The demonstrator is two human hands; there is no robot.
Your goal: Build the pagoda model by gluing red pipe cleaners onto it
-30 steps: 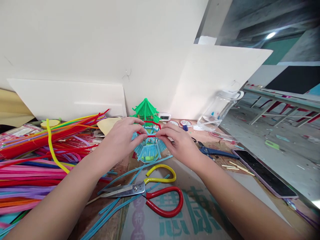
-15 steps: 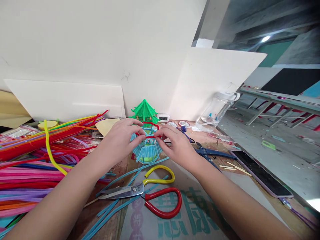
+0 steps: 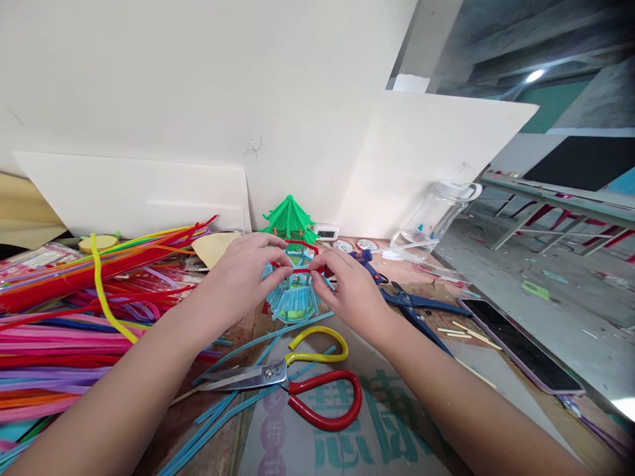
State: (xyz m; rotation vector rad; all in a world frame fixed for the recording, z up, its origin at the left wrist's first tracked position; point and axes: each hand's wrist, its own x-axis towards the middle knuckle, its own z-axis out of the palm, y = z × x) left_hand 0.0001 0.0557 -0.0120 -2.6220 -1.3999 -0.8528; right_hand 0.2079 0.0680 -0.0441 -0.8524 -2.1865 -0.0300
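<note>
Red pipe-cleaner frame (image 3: 301,270) is held up in the middle of the scene, before the small pavilion model with its green top (image 3: 290,219) and light blue lower part (image 3: 292,305); whether it touches the model, I cannot tell. Left hand (image 3: 243,268) pinches it at its left side between thumb and fingers; right hand (image 3: 350,284) pinches it at its right side in the same manner.

Compared with half a second ago, little is changed; both hands keep their hold, while the right forearm lies a little differently, so that one thin stick (image 3: 476,373) is now uncovered beside it; in my judgement the work on the red frame is continuing, without a clear new stage.

On the near tabletop (image 3: 401,266), the grey sheet (image 3: 298,459) carries large teal Chinese characters, perhaps 慧康, partly hidden by the arm; at its left, purple circles carry smaller characters, of which 特 seems readable; the digits of the far white timer (image 3: 326,231) and the mark on the scissors (image 3: 268,375) are too small to read.
</note>
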